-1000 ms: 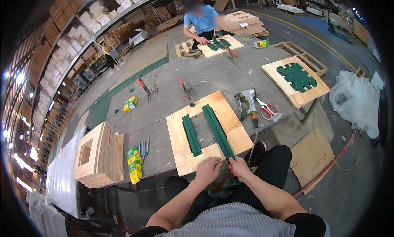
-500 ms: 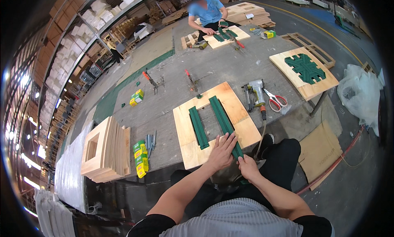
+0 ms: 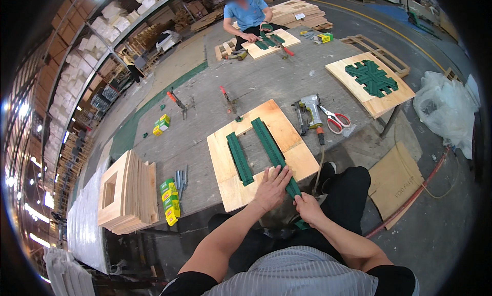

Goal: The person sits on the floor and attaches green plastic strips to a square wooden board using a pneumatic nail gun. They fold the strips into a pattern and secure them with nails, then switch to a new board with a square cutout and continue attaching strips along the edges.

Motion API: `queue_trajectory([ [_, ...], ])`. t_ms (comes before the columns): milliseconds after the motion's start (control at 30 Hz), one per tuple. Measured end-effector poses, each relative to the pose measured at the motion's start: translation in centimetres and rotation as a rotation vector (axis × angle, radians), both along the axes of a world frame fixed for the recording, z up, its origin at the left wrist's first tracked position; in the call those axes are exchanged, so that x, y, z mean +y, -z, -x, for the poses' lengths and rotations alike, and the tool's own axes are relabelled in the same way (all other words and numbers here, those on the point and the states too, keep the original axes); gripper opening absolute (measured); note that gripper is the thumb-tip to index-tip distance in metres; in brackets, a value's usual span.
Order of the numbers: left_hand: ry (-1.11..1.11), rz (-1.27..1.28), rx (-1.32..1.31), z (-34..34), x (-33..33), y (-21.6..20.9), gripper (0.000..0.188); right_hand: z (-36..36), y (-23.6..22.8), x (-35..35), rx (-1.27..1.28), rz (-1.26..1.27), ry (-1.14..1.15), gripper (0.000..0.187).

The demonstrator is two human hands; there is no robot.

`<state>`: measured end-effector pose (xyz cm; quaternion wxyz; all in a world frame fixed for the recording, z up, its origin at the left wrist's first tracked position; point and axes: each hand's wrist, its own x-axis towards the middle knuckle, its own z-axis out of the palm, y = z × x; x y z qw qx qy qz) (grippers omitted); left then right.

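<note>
A square pale wooden frame with a rectangular opening lies at the table's near edge. Two green webbing straps run lengthwise across it: a short strap along the left side of the opening, and a longer strap along the right. My left hand lies flat over the longer strap and the frame's near edge, fingers stretched out. Just past that edge, my right hand is closed round the strap's near end. How its fingers grip underneath is hidden.
Right of the frame lie a nail gun with hose and red-handled scissors. A board with woven green straps is beyond. Stacked frames and green-yellow boxes stand left. Clamps lie farther off; a co-worker sits opposite.
The table scene has shifted slightly left in the view. Both hands keep nearly the same places on the longer strap.
</note>
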<state>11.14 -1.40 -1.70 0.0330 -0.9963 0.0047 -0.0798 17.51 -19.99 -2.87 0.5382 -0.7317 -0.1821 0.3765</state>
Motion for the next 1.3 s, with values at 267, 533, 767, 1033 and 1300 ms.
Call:
queue_trajectory([
  [267,0.024,-0.014,-0.027,0.1,0.1,0.2,0.077,-0.1,0.3,-0.4,0.084,0.028,0.016,0.031],
  [533,0.048,-0.032,-0.047,0.2,0.4,0.3,0.072,-0.3,0.2,-0.5,0.108,0.074,0.000,0.031],
  [767,0.063,0.013,-0.058,0.4,0.8,0.3,0.069,-0.5,0.0,-0.7,0.034,0.137,-0.021,0.033],
  [1033,0.080,0.080,-0.088,0.5,1.3,0.3,0.072,-0.8,2.4,-0.3,-0.227,0.256,-0.146,0.035],
  [1300,0.316,0.537,-0.184,3.9,-1.8,-0.1,0.062,-3.3,6.2,1.7,-0.310,0.398,-0.266,0.041],
])
